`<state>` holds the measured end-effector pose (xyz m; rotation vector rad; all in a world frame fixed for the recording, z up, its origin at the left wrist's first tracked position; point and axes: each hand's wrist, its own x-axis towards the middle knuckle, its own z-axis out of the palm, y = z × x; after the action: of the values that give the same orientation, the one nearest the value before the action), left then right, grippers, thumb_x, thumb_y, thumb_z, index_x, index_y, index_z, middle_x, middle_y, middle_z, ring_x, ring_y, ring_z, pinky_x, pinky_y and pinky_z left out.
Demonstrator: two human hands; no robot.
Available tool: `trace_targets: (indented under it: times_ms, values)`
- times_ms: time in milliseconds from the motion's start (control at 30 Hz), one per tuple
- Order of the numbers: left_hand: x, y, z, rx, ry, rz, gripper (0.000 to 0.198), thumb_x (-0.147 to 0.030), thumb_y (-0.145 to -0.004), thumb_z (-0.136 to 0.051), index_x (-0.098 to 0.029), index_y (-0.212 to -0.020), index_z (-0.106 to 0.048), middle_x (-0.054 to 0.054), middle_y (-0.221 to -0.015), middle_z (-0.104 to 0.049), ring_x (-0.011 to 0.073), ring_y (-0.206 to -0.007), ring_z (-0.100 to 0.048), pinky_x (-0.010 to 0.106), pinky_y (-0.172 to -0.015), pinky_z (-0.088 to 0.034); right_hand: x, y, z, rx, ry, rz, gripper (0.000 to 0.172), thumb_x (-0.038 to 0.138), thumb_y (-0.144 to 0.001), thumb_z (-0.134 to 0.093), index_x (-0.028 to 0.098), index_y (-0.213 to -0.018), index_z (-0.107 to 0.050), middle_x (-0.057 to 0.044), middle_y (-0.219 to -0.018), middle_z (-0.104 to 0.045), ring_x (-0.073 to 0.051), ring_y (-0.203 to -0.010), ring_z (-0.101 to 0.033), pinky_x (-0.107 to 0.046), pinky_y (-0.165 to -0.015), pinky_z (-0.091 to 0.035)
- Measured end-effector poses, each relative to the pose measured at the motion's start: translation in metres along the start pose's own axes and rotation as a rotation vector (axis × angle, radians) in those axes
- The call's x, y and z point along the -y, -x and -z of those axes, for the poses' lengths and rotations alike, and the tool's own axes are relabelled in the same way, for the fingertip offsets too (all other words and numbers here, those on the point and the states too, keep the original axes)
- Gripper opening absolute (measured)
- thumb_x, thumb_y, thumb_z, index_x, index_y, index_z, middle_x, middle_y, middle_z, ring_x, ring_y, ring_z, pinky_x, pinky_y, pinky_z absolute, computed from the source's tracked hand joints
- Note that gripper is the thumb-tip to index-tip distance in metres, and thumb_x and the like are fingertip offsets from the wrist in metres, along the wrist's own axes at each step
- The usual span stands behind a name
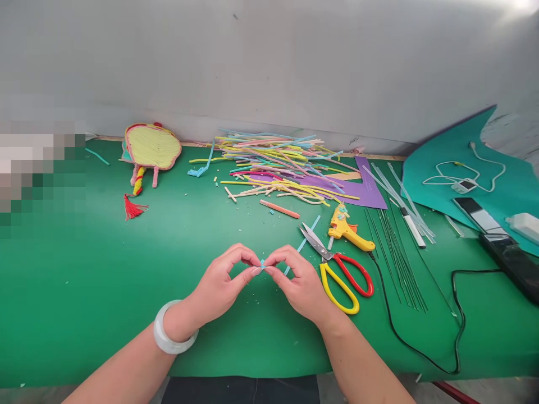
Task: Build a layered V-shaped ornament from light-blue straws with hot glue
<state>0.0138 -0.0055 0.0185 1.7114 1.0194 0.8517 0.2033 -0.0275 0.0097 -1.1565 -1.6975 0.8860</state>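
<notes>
Between the fingertips of both hands is a small light-blue piece of pipe cleaner (263, 264), mostly hidden by the fingers. My left hand (221, 283), with a pale bangle (166, 331) on its wrist, pinches it from one side. From the other side my right hand (298, 283) pinches it too, thumb and forefinger closed. Just beyond the right hand lies a longer light-blue strip (314, 223), partly under open scissors (326, 255) with one red and one yellow handle. A yellow glue gun (347, 229) rests beside the scissors.
A heap of coloured pipe cleaners (273, 151) lies at the back over purple sheet (373, 188). A fan-shaped craft piece (152, 147) with a red tassel sits back left. Thin green wires (400, 264), a black cable (391, 325), a phone (478, 213) and a teal sheet (442, 157) are right.
</notes>
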Motion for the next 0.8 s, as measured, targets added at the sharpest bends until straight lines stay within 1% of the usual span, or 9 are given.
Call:
trace_targets:
  times_ms: [167,300,467,600,800]
  values:
    - [0.001,0.000,0.001,-0.005,-0.006,-0.015,0.008,-0.028,-0.092,-0.058,-0.022,-0.091,-0.063,0.003,-0.089,-0.062,0.0163,-0.084,-0.059,0.030,-0.077,-0.048,0.002,0.000,0.001,-0.004,-0.019,-0.009,0.006,0.022,-0.093,-0.058,0.023,-0.091,-0.064,-0.002,-0.087,-0.064,-0.015,-0.080,-0.062,-0.029,-0.074,-0.053]
    - [0.003,0.001,0.001,-0.003,-0.035,-0.055,0.010,-0.028,-0.092,-0.058,-0.021,-0.089,-0.063,0.004,-0.089,-0.063,0.0172,-0.084,-0.059,0.031,-0.077,-0.048,0.003,0.000,0.002,0.016,-0.027,-0.010,0.007,0.023,-0.093,-0.057,0.024,-0.090,-0.063,-0.002,-0.087,-0.064,-0.015,-0.080,-0.061,-0.028,-0.073,-0.052]
    - [0.004,0.002,0.002,0.013,-0.085,-0.166,0.008,-0.023,-0.093,-0.057,-0.022,-0.090,-0.064,0.004,-0.087,-0.065,0.0171,-0.085,-0.059,0.031,-0.077,-0.049,0.003,0.000,0.004,0.062,-0.054,-0.036,0.008,0.021,-0.092,-0.057,0.023,-0.088,-0.063,-0.002,-0.087,-0.062,-0.014,-0.080,-0.060,-0.028,-0.074,-0.051]
    - [0.005,0.003,0.002,0.024,-0.140,-0.256,0.011,-0.016,-0.093,-0.055,-0.022,-0.092,-0.063,0.003,-0.086,-0.066,0.0161,-0.085,-0.058,0.030,-0.077,-0.049,0.003,0.000,0.006,0.096,-0.073,-0.060,0.009,0.020,-0.093,-0.055,0.024,-0.089,-0.063,-0.002,-0.087,-0.061,-0.014,-0.080,-0.059,-0.027,-0.075,-0.051]
    - [0.009,0.002,0.002,0.057,-0.261,-0.372,0.017,-0.015,-0.096,-0.048,-0.022,-0.095,-0.063,0.005,-0.088,-0.067,0.0170,-0.084,-0.057,0.032,-0.075,-0.048,0.002,0.000,0.011,0.185,0.014,-0.065,0.012,0.022,-0.095,-0.052,0.024,-0.091,-0.062,-0.002,-0.089,-0.062,-0.015,-0.083,-0.060,-0.028,-0.075,-0.051]
